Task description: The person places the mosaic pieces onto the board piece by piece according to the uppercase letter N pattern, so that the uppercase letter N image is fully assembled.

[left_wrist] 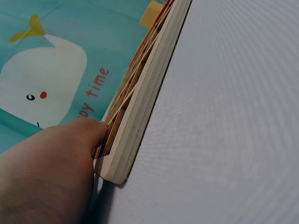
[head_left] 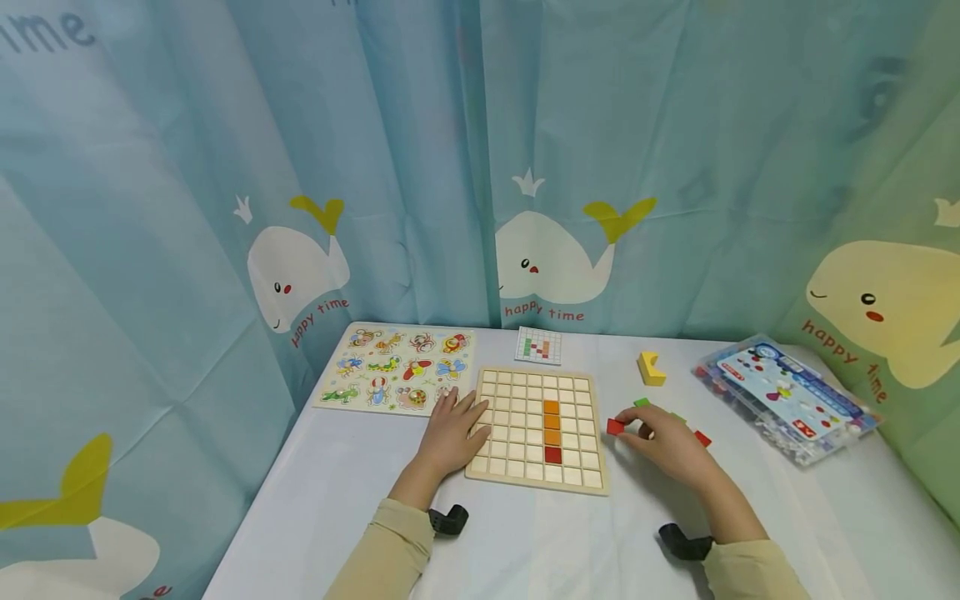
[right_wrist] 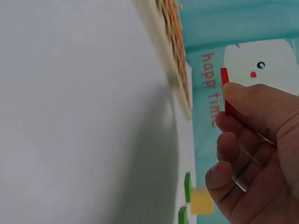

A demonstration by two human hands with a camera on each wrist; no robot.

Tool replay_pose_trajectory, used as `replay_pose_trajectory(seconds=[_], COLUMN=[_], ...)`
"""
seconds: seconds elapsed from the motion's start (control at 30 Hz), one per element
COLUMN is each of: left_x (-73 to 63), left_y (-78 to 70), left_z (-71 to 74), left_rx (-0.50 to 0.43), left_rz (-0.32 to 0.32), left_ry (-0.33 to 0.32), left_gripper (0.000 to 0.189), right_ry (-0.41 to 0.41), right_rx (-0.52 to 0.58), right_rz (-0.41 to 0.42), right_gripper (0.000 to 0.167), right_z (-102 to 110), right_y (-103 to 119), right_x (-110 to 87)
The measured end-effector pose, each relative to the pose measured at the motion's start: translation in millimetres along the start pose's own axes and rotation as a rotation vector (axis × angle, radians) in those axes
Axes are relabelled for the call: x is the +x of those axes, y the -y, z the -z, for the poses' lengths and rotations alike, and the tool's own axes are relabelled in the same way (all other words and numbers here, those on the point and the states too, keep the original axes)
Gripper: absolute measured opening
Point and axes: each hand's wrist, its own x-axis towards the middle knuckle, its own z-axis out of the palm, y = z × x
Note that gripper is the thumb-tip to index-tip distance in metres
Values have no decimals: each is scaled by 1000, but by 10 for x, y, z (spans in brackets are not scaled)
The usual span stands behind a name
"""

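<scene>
A wooden grid board (head_left: 510,467) lies flat on the table, with three orange tiles (head_left: 552,422) and one red tile (head_left: 553,455) in a single column. My left hand (head_left: 448,433) rests on its left edge, fingers spread over the outer cells; in the left wrist view the thumb (left_wrist: 88,133) touches the rim. Just off the board's right side, my right hand (head_left: 667,442) pinches a small red square tile (right_wrist: 225,91) between thumb and finger, above the table. Under and behind that hand lie green tiles (head_left: 641,402) and another red tile (head_left: 702,438), partly hidden.
Behind the grid board is a pattern card (head_left: 538,346). An insect picture board (head_left: 397,367) lies at the back left. A yellow block (head_left: 651,369) stands at the back right, left of a clear plastic case (head_left: 787,400) with a printed label. A whale-print curtain (head_left: 420,167) encloses the table.
</scene>
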Motion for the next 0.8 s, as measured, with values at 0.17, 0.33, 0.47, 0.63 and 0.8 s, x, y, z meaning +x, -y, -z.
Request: replay_pose_trajectory(seconds=[0.17, 0.33, 0.47, 0.63, 0.8], left_x=[-2, -6, -4, 1, 5], left_y=[-6, -17, -25, -24, -19], left_z=[9, 15, 19, 16, 12], left_rx=[1, 5, -1, 8, 8], left_rz=[-3, -7, -10, -11, -5], left_ry=[-2, -12, -20, -21, -20], left_gripper=[54, 53, 53, 52, 51], right_ry=[29, 68, 82, 94, 114], right_rx=[29, 46, 59, 91, 108], right_rz=[6, 0, 12, 30, 55], right_gripper=[21, 19, 21, 19, 19], right_z=[-28, -82, -133, -211, -308], right_y=[137, 258, 359, 471, 543], right_x=[80, 181, 242, 291, 341])
